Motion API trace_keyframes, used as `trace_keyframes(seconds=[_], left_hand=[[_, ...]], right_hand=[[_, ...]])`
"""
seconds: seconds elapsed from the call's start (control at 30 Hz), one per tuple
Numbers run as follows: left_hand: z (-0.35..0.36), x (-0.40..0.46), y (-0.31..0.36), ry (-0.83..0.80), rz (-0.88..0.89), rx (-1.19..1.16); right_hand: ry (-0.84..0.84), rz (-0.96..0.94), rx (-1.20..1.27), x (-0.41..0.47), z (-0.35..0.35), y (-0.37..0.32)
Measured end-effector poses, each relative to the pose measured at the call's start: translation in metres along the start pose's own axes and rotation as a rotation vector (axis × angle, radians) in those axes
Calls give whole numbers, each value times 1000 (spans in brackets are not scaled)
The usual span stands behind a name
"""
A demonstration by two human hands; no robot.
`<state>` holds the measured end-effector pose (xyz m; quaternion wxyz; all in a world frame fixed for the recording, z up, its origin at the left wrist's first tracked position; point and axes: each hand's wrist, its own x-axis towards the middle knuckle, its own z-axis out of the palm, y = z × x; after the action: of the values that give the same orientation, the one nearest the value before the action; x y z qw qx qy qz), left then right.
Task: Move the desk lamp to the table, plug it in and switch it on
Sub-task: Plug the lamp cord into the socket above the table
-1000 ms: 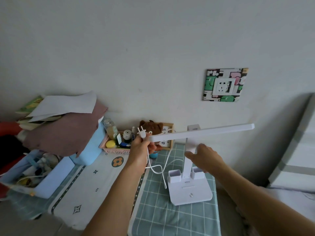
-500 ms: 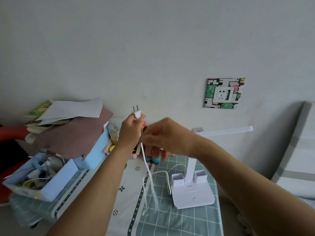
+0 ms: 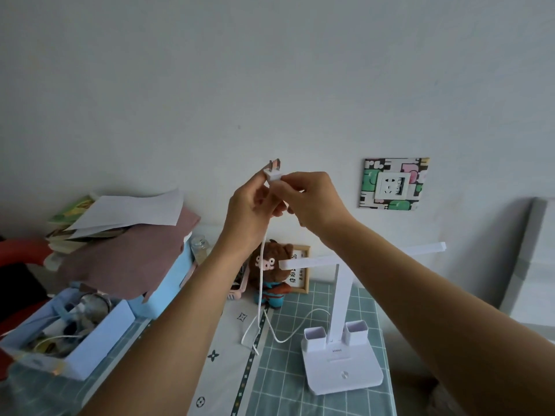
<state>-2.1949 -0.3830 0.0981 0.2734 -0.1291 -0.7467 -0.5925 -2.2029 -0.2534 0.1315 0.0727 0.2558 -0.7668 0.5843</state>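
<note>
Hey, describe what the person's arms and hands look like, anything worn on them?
Both forearms are bare as far as the picture shows: no sleeves, watch, bracelet or gloves. The left hand and the right hand show no rings on the visible fingers. The nails look short and unpainted. No marks or tattoos show.

Both my hands on the plug (image 3: 274,175), prongs up: left hand (image 3: 250,207) and right hand (image 3: 312,199) pinching it. Cord (image 3: 262,283) hangs to the desk lamp (image 3: 341,355) on the table (image 3: 300,394). Wall socket (image 3: 392,185) to the right, unused.
</note>
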Motion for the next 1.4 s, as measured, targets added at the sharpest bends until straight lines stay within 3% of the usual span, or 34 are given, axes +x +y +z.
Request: trace_keyframes(seconds=[0.13, 0.23, 0.37, 0.57, 0.67, 0.73, 0.87, 1.13, 1.27, 1.4], left_hand=[[16, 8, 2, 3, 27, 14], [29, 16, 6, -4, -75, 89], [40, 31, -8, -83, -181, 397], [33, 55, -60, -29, -360, 709], [21, 64, -75, -39, -555, 846], [18, 68, -82, -51, -663, 833], [33, 79, -92, 21, -770, 546], [64, 112, -94, 15, -650, 427], [77, 131, -81, -105, -561, 485], [101, 148, -71, -264, -479, 515]], right_hand=[[40, 2, 58, 8, -8, 7], [101, 19, 92, 20, -24, 12], [128, 79, 183, 44, -59, 14], [191, 112, 281, 86, -123, 26], [221, 129, 269, 100, -152, 38], [229, 141, 256, 107, -166, 48], [222, 173, 231, 118, -187, 69], [44, 430, 76, 121, -195, 133], [48, 596, 75, 113, -198, 178], [155, 703, 165, 110, -205, 209]])
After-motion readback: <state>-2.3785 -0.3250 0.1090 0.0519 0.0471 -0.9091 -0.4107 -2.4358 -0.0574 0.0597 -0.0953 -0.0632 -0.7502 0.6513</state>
